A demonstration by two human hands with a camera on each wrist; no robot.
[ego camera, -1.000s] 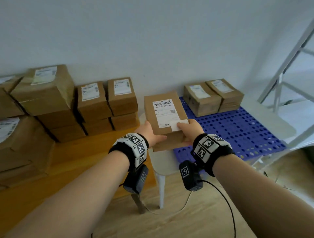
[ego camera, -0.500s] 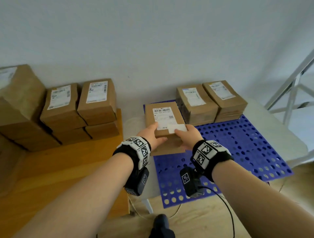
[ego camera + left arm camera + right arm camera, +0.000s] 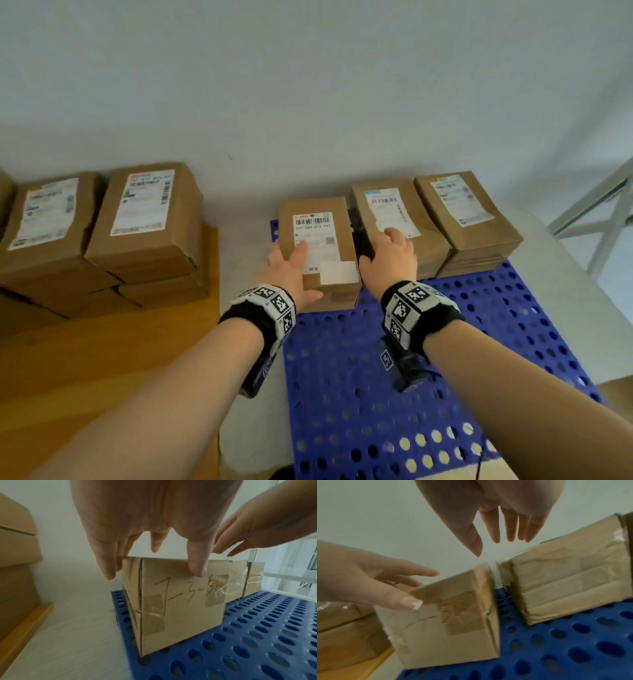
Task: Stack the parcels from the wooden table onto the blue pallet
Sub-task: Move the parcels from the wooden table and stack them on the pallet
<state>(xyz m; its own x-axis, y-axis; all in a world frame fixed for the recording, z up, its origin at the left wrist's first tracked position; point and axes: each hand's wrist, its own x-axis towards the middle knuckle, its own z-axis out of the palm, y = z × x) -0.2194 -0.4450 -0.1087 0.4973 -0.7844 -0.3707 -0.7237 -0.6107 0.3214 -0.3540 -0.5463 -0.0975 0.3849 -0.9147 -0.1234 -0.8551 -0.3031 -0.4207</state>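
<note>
The brown parcel [image 3: 320,236] [image 3: 180,608] [image 3: 453,628] with a white barcode label stands on the far left corner of the blue perforated pallet [image 3: 376,394] [image 3: 257,635] [image 3: 556,649]. My left hand [image 3: 291,265] [image 3: 150,520] [image 3: 368,577] touches its near left corner, thumb on the front top edge and straight fingers along the left side. Off the parcel, my right hand [image 3: 390,253] [image 3: 496,507] [image 3: 257,527] hovers with straight fingers over the narrow gap to the neighbouring parcel [image 3: 376,200] [image 3: 565,585]. It holds nothing.
A third parcel [image 3: 462,209] sits on the pallet's far right. Several stacked parcels [image 3: 147,212] wait on the wooden table [image 3: 102,359] at the left. A white table [image 3: 239,260] carries the pallet, whose near part is bare. A grey metal frame [image 3: 599,212] stands at the right.
Both hands carried the parcel forward from over the table gap and set it down on the pallet beside the other two. My right hand has let go and lifted off.
</note>
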